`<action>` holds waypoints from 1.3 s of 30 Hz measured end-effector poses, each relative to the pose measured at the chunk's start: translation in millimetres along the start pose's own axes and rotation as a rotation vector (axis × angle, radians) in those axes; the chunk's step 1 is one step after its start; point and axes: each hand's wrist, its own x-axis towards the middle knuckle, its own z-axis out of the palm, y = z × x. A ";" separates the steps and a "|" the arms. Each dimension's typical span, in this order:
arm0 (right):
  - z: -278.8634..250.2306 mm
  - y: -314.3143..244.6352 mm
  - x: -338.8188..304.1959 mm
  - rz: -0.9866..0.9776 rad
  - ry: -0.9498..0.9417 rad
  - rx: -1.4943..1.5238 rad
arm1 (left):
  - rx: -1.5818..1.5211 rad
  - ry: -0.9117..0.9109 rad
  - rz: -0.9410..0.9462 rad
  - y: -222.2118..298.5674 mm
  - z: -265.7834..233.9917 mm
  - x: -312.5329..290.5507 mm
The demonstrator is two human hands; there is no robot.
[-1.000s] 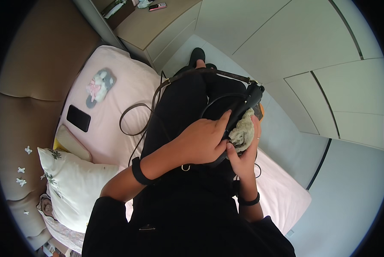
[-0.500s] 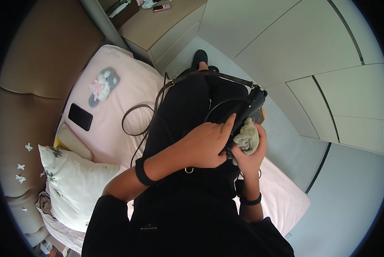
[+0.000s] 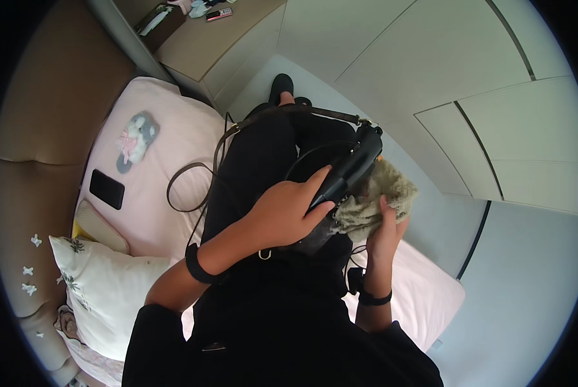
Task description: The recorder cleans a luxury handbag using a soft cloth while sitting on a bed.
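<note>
Black bag rests across your lap, tilted, its dark upper edge slanting up and away to the right. Your left hand has hold of its near part: index finger and thumb are partly spread with the dark edge between them, while the other fingers are hidden, so you cannot tell how firm that grip is. Your right hand is closed on a grey-beige cloth, thumb pressed on top and fingers mostly out of sight beneath; the cloth lies loosely bunched against the bag's right side.

Judging by this, you are partway through: the bag is steadied, and the cloth is in hand and up against it, neither one put down. How much of the bag's surface has been dealt with, and how much is left, cannot be told, since the cloth and your left hand cover part of it.

The brown strap crosses your legs and loops onto the pink bed. Farther left on the bed lie a dark phone, a grey-and-white plush toy and a white pillow. Beyond your feet stands a wooden counter, bearing a tissue box.
</note>
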 end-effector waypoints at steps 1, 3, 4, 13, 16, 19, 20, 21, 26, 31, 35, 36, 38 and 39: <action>2.9 0.9 -1.2 -0.030 -0.020 -0.081 | -0.015 -0.028 -0.007 0.9 -1.6 0.4; 12.7 1.9 -9.9 -0.095 -0.067 -0.350 | -0.031 -0.062 -0.011 1.0 -0.7 1.1; 18.8 7.9 -15.0 -0.151 -0.131 -0.380 | -0.010 -0.029 -0.008 0.4 1.5 0.3; 13.9 2.5 0.4 -0.053 -0.305 -0.276 | 0.087 -0.018 0.058 -5.0 -1.1 -0.8; 5.6 -12.3 4.7 0.079 -0.404 -0.319 | 0.129 -0.043 0.099 -4.0 1.4 1.4; -2.5 -13.7 7.6 0.036 -0.445 -0.409 | 0.170 -0.070 0.101 -1.4 4.8 1.5; -5.2 -13.8 8.2 0.027 -0.441 -0.443 | 0.185 -0.078 0.110 -0.2 6.1 1.6; -7.5 -14.2 9.8 0.029 -0.435 -0.444 | 0.183 -0.083 0.113 0.4 6.4 2.2; -12.4 -5.6 14.5 0.028 -0.286 -0.297 | 0.124 -0.075 0.131 5.2 7.5 7.5; -13.5 -4.6 20.7 -0.239 -0.002 -0.430 | 0.043 -0.118 -0.022 9.4 -3.2 13.8; -47.1 -21.1 33.1 -0.043 -0.068 -0.368 | -0.151 -0.075 -0.171 -6.5 -14.8 11.3; -46.3 -23.5 30.4 -0.042 -0.065 -0.365 | -0.237 -0.042 -0.209 -11.5 -18.3 11.0; -39.5 -27.2 22.1 0.181 -0.266 -0.594 | -0.351 -0.114 -0.259 -18.9 -27.5 17.0; -38.4 -14.9 15.3 0.202 -0.301 -0.530 | -0.310 -0.135 -0.278 -21.9 -28.8 19.0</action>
